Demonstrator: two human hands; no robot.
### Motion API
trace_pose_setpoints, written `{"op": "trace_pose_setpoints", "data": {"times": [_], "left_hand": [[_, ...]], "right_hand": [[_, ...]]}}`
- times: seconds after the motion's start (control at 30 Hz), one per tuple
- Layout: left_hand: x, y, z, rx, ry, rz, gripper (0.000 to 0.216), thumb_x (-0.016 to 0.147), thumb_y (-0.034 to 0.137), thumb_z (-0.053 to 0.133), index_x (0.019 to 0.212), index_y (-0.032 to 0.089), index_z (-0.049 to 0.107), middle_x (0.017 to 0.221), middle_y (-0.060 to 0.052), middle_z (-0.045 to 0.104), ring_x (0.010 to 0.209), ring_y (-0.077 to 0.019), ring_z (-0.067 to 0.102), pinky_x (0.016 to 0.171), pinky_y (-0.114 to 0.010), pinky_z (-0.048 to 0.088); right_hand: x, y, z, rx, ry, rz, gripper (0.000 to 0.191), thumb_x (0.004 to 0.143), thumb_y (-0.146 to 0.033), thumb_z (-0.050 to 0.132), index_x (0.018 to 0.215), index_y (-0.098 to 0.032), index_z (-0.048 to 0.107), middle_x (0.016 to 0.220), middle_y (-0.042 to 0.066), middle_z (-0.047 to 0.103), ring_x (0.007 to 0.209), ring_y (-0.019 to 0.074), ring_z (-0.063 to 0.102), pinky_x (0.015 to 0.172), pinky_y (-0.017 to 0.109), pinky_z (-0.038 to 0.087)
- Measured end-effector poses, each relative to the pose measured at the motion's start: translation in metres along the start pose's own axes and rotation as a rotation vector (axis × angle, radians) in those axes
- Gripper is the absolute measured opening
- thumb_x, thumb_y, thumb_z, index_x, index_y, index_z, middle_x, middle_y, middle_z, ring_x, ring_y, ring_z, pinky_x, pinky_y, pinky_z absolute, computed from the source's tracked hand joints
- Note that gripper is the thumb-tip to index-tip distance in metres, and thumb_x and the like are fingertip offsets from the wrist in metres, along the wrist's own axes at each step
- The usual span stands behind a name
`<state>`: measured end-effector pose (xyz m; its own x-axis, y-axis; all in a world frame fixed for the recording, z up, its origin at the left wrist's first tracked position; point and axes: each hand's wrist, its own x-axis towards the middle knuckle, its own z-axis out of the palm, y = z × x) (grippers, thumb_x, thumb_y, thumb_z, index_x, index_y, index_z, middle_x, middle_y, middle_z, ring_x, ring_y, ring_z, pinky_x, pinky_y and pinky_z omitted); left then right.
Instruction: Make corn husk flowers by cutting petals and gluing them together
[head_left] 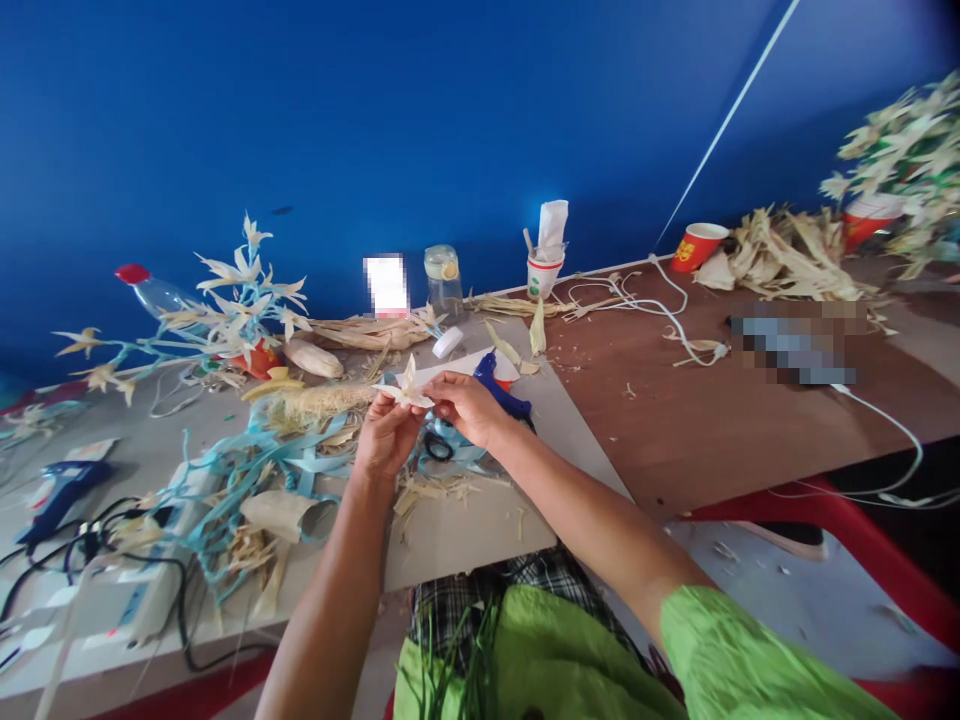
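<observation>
Two bare hands are seen, the left hand (386, 437) and the right hand (466, 404), with one pale star-shaped husk flower (406, 388) pinched between them. Two blue glue guns are counted, one blue glue gun behind the hands (501, 392) and one blue glue gun at the table's left edge (60, 492). Three paper cups are counted: a white red-rimmed cup (543, 275), a red printed cup (697, 246) and a red-and-white cup under dried flowers (866, 218), besides one clear glass jar (443, 280) and one clear red-capped plastic bottle (154, 292)
</observation>
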<state>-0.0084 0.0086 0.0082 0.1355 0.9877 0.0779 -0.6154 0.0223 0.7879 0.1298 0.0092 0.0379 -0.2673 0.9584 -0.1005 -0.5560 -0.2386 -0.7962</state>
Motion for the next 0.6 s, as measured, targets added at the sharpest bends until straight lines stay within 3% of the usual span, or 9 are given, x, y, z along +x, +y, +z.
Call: {"op": "trace_pose_setpoints", "data": {"times": [0.23, 0.43, 0.6], "left_hand": [[-0.001, -0.001, 0.001, -0.050, -0.025, -0.040, 0.022, 0.059, 0.014, 0.077, 0.073, 0.016, 0.061, 0.065, 0.001, 0.061, 0.059, -0.0076, 0.056, 0.064, -0.023, 0.048], [-0.004, 0.006, 0.005, -0.111, 0.006, -0.017, 0.018, 0.063, 0.010, 0.074, 0.072, 0.017, 0.060, 0.068, 0.002, 0.060, 0.059, -0.0061, 0.054, 0.068, -0.024, 0.049], [-0.004, 0.008, 0.004, -0.131, 0.050, -0.013, 0.018, 0.065, 0.009, 0.071, 0.071, 0.018, 0.057, 0.068, 0.003, 0.059, 0.057, -0.0045, 0.053, 0.069, -0.023, 0.049]], "right_hand": [[-0.001, 0.003, 0.000, 0.034, -0.031, 0.045, 0.024, 0.054, -0.025, 0.076, 0.054, -0.015, 0.054, 0.048, -0.005, 0.050, 0.046, 0.0049, 0.036, 0.047, 0.021, 0.021], [0.002, 0.002, -0.005, 0.144, -0.125, 0.052, 0.031, 0.065, -0.045, 0.070, 0.068, -0.014, 0.065, 0.059, -0.003, 0.051, 0.049, 0.0067, 0.041, 0.048, 0.023, 0.028], [0.003, 0.004, -0.008, 0.156, -0.088, 0.088, 0.027, 0.067, -0.041, 0.069, 0.068, -0.015, 0.065, 0.059, -0.002, 0.050, 0.049, 0.0067, 0.040, 0.048, 0.023, 0.030]]}}
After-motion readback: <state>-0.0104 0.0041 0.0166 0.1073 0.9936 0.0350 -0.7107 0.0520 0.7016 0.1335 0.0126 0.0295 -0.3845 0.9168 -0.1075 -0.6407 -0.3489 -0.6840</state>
